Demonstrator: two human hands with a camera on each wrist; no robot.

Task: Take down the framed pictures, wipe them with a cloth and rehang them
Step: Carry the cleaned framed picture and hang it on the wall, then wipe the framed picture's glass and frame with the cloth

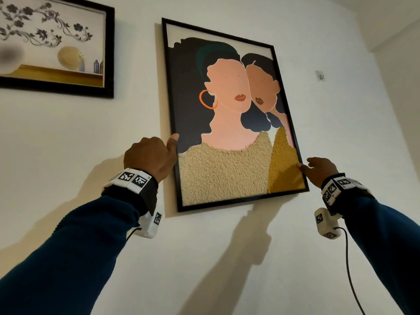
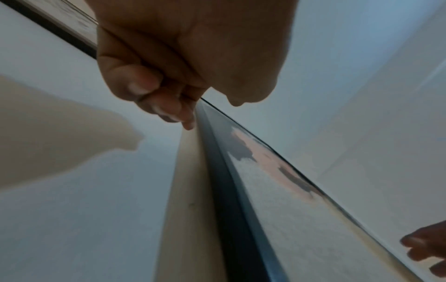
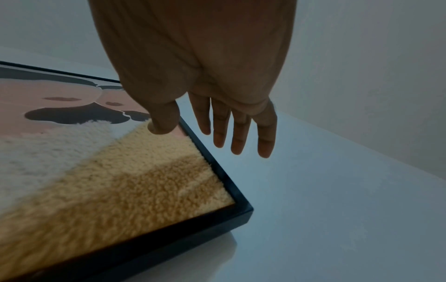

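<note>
Picture (image 1: 229, 114): hangs tilted on wall (image 1: 227, 258).
Left hand (image 1: 151, 155): fingers grip its left edge.
Right hand (image 1: 318, 171): fingers straight, thumb on glass.

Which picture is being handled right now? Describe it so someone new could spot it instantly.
On the white wall hang two black-framed pictures. The one being handled is the portrait picture, right of the landscape picture, with the left hand and right hand at its sides. It alone hangs tilted and shows two figures, one wearing an orange hoop earring.
</note>
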